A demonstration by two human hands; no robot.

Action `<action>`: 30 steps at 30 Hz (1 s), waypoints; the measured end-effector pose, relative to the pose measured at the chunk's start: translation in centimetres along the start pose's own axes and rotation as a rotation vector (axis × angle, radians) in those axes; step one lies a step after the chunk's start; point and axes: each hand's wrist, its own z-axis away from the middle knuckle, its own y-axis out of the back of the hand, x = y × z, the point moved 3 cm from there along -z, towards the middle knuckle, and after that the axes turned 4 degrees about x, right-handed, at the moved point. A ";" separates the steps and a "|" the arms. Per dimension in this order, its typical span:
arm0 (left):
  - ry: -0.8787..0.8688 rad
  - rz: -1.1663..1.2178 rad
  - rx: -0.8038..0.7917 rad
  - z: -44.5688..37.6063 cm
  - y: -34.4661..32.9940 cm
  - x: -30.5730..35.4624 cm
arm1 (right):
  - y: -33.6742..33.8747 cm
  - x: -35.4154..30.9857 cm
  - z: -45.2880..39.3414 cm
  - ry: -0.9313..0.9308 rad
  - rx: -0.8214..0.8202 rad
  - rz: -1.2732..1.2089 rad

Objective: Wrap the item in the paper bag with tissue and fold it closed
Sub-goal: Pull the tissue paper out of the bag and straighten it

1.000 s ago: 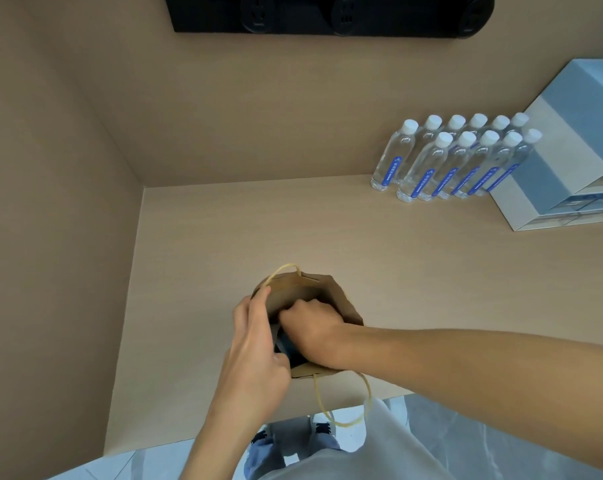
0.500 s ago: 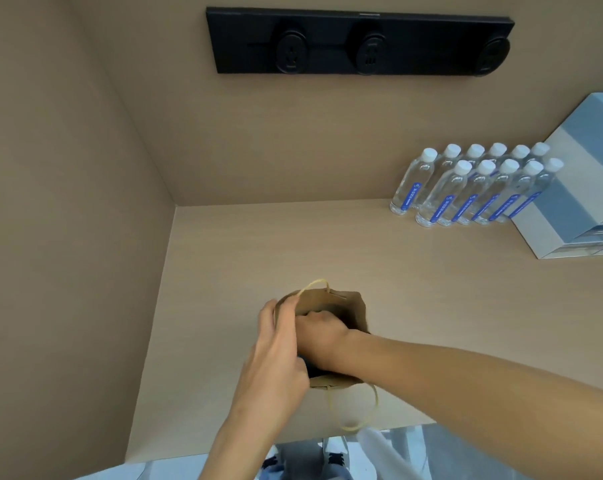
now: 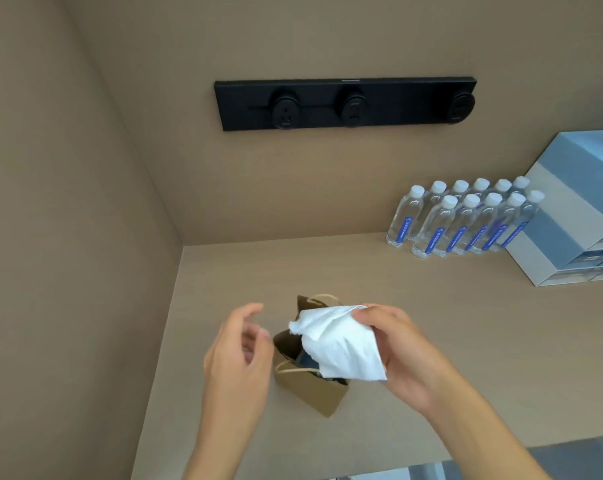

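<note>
A small brown paper bag (image 3: 310,393) with rope handles stands open on the beige counter (image 3: 431,341), near its front edge. A dark item (image 3: 305,360) shows partly inside the bag. My right hand (image 3: 400,351) holds a white tissue (image 3: 341,344) just above the bag's mouth, so the tissue covers most of the opening. My left hand (image 3: 239,351) hovers just left of the bag, fingers apart and curled, holding nothing.
Several water bottles (image 3: 462,220) with blue labels stand in rows at the back right, next to stacked blue and white boxes (image 3: 577,216). A black socket strip (image 3: 345,103) is on the back wall. A side wall (image 3: 68,237) closes the counter's left.
Both hands were at the bag's mouth, the right one reaching inside. Now the right hand is out and up, holding a white tissue, and the left hand has let go of the bag.
</note>
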 end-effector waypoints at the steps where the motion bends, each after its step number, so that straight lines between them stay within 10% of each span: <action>1: 0.031 0.032 -0.032 0.3 0.1 0.3 | 0.1 0.2 0.4 -0.042 -0.029 -0.139; 7: 0.194 0.323 -0.354 1.6 -0.3 4.3 | -1.3 0.0 2.8 -0.100 -0.290 -0.536; 18: 0.018 0.454 -0.287 0.4 -0.1 8.5 | -1.5 -2.2 5.7 0.726 0.094 0.206; 30: -0.165 0.226 -0.211 -0.6 0.0 9.5 | -1.8 -3.9 7.3 1.180 0.389 0.685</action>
